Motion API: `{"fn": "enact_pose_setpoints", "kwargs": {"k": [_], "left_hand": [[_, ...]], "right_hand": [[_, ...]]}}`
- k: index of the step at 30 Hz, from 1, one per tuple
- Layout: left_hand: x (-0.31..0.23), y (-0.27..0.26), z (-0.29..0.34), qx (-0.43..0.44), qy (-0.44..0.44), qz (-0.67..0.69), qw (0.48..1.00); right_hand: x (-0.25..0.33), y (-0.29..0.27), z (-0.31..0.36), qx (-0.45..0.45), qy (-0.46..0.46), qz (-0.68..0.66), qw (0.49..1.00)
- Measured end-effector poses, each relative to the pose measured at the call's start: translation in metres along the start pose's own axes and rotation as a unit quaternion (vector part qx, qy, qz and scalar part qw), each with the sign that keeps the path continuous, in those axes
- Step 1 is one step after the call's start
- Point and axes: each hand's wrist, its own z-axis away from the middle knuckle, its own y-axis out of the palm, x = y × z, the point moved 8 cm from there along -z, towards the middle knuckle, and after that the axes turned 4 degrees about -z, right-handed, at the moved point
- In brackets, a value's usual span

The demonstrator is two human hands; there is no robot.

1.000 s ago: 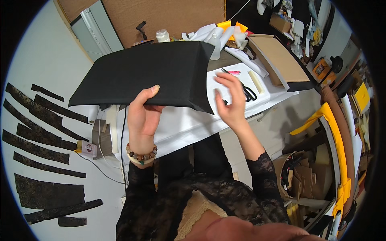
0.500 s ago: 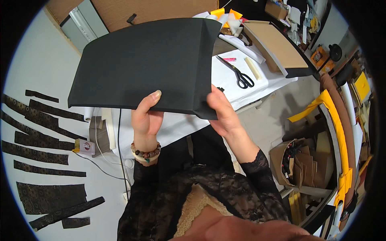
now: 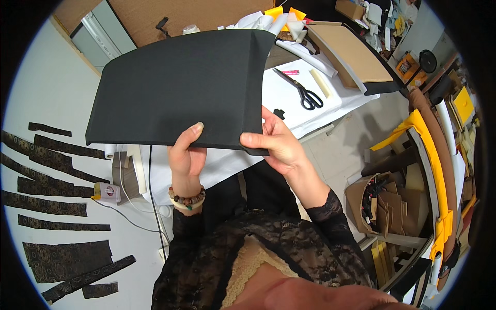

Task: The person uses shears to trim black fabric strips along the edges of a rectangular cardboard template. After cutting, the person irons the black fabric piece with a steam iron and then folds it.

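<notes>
A large black fabric-covered panel [image 3: 170, 88] with a folded side edge is held up in front of me, above the white-covered table [image 3: 289, 113]. My left hand [image 3: 187, 150] grips its near edge around the middle, thumb on top and fingers underneath. At the near right corner my right hand [image 3: 276, 142] pinches the panel, thumb on the upper face, fingers mostly hidden beneath. Beyond my right hand lie black-handled scissors [image 3: 307, 98], a pink strip [image 3: 291, 72] and a cream-coloured bar [image 3: 321, 83]. A small black scrap [image 3: 279, 113] rests beside the panel's right edge.
A tan board with black edging [image 3: 356, 54] stands at the back right. Patterned dark strips [image 3: 62, 201] hang on the white wall at left, near a cable and small box [image 3: 107, 192]. To the right are a carton of cardboard pieces [image 3: 380, 206] and a yellow-edged rack [image 3: 439, 206].
My right thumb has moved left onto the panel's near right corner. The panel has shifted slightly left and down, and its right side now uncovers more of the table and the black scrap.
</notes>
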Motion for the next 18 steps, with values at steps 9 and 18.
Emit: {"fn": "enact_pose_setpoints", "kwargs": {"k": [9,18], "left_hand": [[0.004,-0.009,0.002,-0.029,-0.004,-0.004,1.000],[0.004,-0.023,0.010,0.012,-0.011,0.010,1.000]], "right_hand": [[-0.007,-0.003,0.004,-0.056,0.000,0.038,0.998],[-0.049,-0.012,0.017,0.090,0.075,-0.049,0.992]]}}
